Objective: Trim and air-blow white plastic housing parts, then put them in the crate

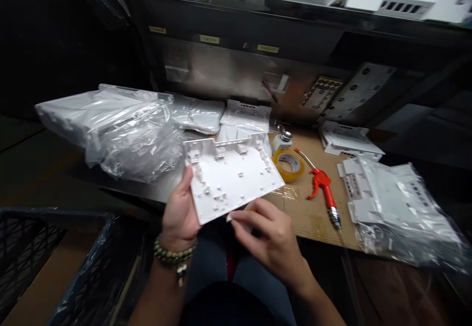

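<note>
1. We hold the white panel (230, 178) above the table (313, 215) edge, ribbed side up.
2. Our left hand (180, 210) is clamped on its left edge.
3. Our right hand (269, 237) pinches the near edge with its fingertips (236, 216).
4. We judge it light and stiff, with fragile clips; grip the edges only.

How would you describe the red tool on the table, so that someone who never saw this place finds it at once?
Start at the brown cardboard sheet covering the right part of the table. On it, right of the roll of yellow tape and left of the bagged white parts, lies the air blow gun. It is the only red thing there, with a thin nozzle and a metal end.
</note>
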